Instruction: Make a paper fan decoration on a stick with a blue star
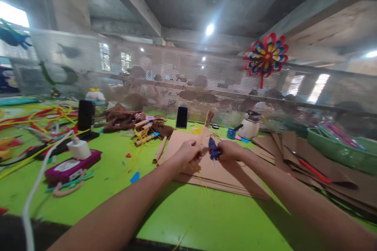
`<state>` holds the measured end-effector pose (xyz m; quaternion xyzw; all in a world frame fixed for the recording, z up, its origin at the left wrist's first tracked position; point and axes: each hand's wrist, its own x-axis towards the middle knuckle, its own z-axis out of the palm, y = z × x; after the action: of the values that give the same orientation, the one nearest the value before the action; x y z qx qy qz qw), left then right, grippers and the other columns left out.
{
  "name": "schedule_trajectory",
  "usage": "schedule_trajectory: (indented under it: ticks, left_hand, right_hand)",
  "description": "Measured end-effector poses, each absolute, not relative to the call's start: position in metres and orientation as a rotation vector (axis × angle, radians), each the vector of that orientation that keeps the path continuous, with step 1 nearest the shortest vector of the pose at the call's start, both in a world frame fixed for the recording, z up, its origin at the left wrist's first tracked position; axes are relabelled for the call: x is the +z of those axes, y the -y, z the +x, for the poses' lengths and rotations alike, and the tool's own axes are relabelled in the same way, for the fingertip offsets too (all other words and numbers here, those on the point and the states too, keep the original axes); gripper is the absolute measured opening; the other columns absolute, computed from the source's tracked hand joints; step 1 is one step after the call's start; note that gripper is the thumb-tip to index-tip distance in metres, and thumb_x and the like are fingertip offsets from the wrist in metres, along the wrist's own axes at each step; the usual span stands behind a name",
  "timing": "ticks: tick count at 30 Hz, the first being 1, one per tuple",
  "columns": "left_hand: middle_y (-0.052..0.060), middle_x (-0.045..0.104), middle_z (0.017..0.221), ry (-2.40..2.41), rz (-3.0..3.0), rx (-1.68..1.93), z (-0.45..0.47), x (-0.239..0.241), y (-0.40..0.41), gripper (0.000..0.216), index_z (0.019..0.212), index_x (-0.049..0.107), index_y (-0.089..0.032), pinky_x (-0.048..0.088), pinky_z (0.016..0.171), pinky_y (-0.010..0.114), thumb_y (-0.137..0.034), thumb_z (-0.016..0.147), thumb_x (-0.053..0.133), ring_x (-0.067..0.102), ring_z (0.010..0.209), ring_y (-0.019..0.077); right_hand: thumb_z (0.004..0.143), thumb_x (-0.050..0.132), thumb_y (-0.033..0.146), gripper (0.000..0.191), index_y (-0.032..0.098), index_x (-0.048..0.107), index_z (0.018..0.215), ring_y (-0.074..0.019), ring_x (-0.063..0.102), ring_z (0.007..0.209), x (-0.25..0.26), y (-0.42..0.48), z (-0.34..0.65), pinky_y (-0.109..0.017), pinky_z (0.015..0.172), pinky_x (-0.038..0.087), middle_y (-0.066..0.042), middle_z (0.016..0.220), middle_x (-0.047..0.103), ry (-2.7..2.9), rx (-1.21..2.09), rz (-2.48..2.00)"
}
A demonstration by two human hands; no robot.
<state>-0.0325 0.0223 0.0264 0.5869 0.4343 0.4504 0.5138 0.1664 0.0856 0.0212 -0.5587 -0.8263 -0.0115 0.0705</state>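
My left hand [188, 151] is closed round a thin brown stick [204, 131] that slants up to a fringed brown tip [209, 117]. Thin yellow strands [200, 176] hang below that hand. My right hand [231, 150] grips a small blue glue gun [213, 149], its nozzle close to the stick. Both hands hover over a stack of brown cardboard sheets [218, 172] on the green table [118, 180].
More rolled brown sticks [147, 135] and brown scraps [120, 119] lie behind. A black phone [182, 117] stands upright. A white charger [79, 149] sits on a magenta box [72, 166] at left. White pot [249, 127], cardboard strips [294, 157] and a green tray [338, 151] lie right. A mesh screen [176, 82] closes the back.
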Motion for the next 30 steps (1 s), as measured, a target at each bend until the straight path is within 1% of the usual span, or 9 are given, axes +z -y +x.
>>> schedule_trajectory:
  ticks: [3, 6, 11, 13, 18, 21, 24, 26, 30]
  left_hand:
    - [-0.001, 0.051, 0.049, -1.035, 1.323, 1.115, -0.035, 0.025, -0.025, 0.014, 0.061, 0.048, -0.015, 0.029, 0.04, 0.019, -0.022, 0.07, 0.055, 0.042, 0.04, 0.0068]
    - [-0.002, 0.051, 0.051, -1.041, 1.23, 1.156, -0.038, 0.018, -0.032, 0.014, 0.065, 0.048, -0.015, 0.031, 0.041, 0.019, -0.024, 0.07, 0.057, 0.042, 0.041, 0.0062]
    - [0.0, 0.052, 0.055, -1.08, 1.18, 1.179, -0.04, 0.008, -0.04, 0.017, 0.068, 0.047, -0.014, 0.033, 0.044, 0.018, -0.029, 0.077, 0.05, 0.045, 0.045, 0.0069]
    - [0.002, 0.052, 0.058, -1.1, 1.187, 1.185, -0.041, 0.006, -0.041, 0.019, 0.068, 0.047, -0.014, 0.033, 0.043, 0.019, -0.029, 0.079, 0.047, 0.045, 0.046, 0.0072]
    - [0.003, 0.051, 0.062, -1.127, 1.236, 1.177, -0.044, 0.003, -0.047, 0.021, 0.069, 0.047, -0.014, 0.032, 0.041, 0.019, -0.032, 0.079, 0.047, 0.046, 0.048, 0.0081]
    - [0.001, 0.049, 0.061, -1.143, 1.249, 1.167, -0.043, 0.001, -0.051, 0.019, 0.071, 0.045, -0.015, 0.035, 0.043, 0.019, -0.032, 0.078, 0.049, 0.045, 0.049, 0.0083]
    - [0.0, 0.047, 0.06, -1.156, 1.26, 1.147, -0.039, 0.001, -0.049, 0.018, 0.072, 0.044, -0.015, 0.034, 0.043, 0.019, -0.031, 0.078, 0.049, 0.044, 0.047, 0.0082]
    - [0.0, 0.047, 0.059, -1.145, 1.281, 1.129, -0.036, 0.002, -0.045, 0.017, 0.07, 0.043, -0.016, 0.033, 0.043, 0.019, -0.03, 0.078, 0.048, 0.044, 0.047, 0.008]
    - [-0.001, 0.046, 0.057, -1.124, 1.323, 1.112, -0.032, 0.007, -0.038, 0.02, 0.067, 0.043, -0.016, 0.032, 0.045, 0.019, -0.032, 0.076, 0.05, 0.042, 0.047, 0.0073]
  right_hand:
    - [0.061, 0.059, 0.03, 0.017, 0.017, 0.062, 0.072, -0.0173, 0.054, 0.067, 0.024, -0.076, 0.173, -0.024, 0.056, 0.032, -0.005, 0.075, 0.062, 2.505, -0.048, -1.587]
    - [0.064, 0.052, 0.023, 0.018, 0.016, 0.062, 0.078, -0.0161, 0.051, 0.066, 0.024, -0.072, 0.187, -0.024, 0.058, 0.033, -0.003, 0.073, 0.06, 2.375, 0.135, -1.428]
    - [0.066, 0.052, 0.035, 0.031, 0.012, 0.059, 0.086, -0.0146, 0.046, 0.054, 0.019, -0.074, 0.208, -0.025, 0.05, 0.034, -0.001, 0.061, 0.052, 1.838, 0.596, -1.337]
    - [0.067, 0.051, 0.035, 0.031, 0.012, 0.057, 0.088, -0.013, 0.044, 0.05, 0.021, -0.07, 0.212, -0.024, 0.047, 0.033, 0.0, 0.059, 0.049, 1.613, 0.829, -1.222]
    - [0.07, 0.048, 0.031, 0.018, 0.015, 0.053, 0.077, -0.0106, 0.043, 0.05, 0.038, -0.046, 0.209, -0.023, 0.049, 0.038, 0.0, 0.06, 0.045, 1.211, 1.336, -0.927]
    - [0.071, 0.044, 0.032, 0.019, 0.015, 0.053, 0.073, -0.0098, 0.04, 0.048, 0.041, -0.034, 0.206, -0.023, 0.047, 0.037, 0.0, 0.058, 0.043, 1.193, 1.509, -0.784]
    - [0.074, 0.042, 0.036, 0.023, 0.015, 0.053, 0.073, -0.0088, 0.036, 0.046, 0.036, -0.029, 0.202, -0.022, 0.044, 0.034, 0.001, 0.058, 0.043, 1.272, 1.504, -0.743]
    - [0.077, 0.042, 0.041, 0.027, 0.015, 0.052, 0.075, -0.0092, 0.036, 0.046, 0.032, -0.028, 0.2, -0.022, 0.044, 0.032, 0.001, 0.058, 0.043, 1.405, 1.353, -0.869]
    - [0.072, 0.052, 0.04, 0.025, 0.016, 0.053, 0.076, -0.0127, 0.041, 0.056, 0.034, -0.023, 0.195, -0.025, 0.054, 0.034, 0.0, 0.063, 0.046, 1.841, 0.506, -1.181]
